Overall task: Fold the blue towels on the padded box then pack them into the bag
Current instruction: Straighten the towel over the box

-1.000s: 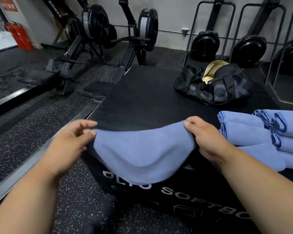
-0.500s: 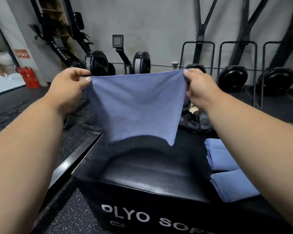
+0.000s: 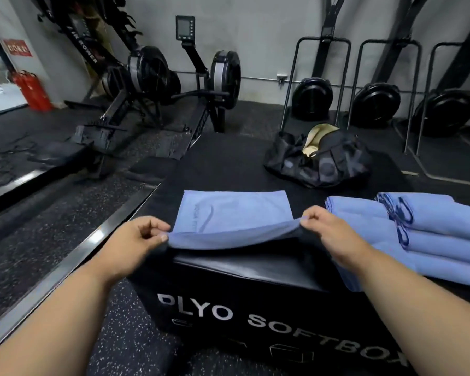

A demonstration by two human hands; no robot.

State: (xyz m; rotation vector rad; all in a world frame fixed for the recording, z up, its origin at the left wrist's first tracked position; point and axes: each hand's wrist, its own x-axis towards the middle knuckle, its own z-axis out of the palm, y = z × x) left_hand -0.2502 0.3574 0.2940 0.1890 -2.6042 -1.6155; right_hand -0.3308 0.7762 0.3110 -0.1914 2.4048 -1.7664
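Observation:
A blue towel [image 3: 234,213] lies spread on the black padded box [image 3: 228,169], its far part flat and its near edge lifted off the surface. My left hand [image 3: 136,240] pinches the near left corner. My right hand [image 3: 329,229] pinches the near right corner. To the right on the box sit folded blue towels [image 3: 364,215] and a stack of several more with dark loops [image 3: 442,229]. The black bag [image 3: 326,161] stands open at the far end of the box, its pale lining showing.
Rowing machines [image 3: 152,77] stand on the rubber floor to the left and behind. Metal racks with black discs [image 3: 312,96] line the back wall. A red extinguisher [image 3: 31,90] is at far left. A metal floor strip [image 3: 65,264] runs beside the box.
Both hands have come down from chest height, where they held the towel hanging, and laid its far part flat on the box. They keep hold of the near corners.

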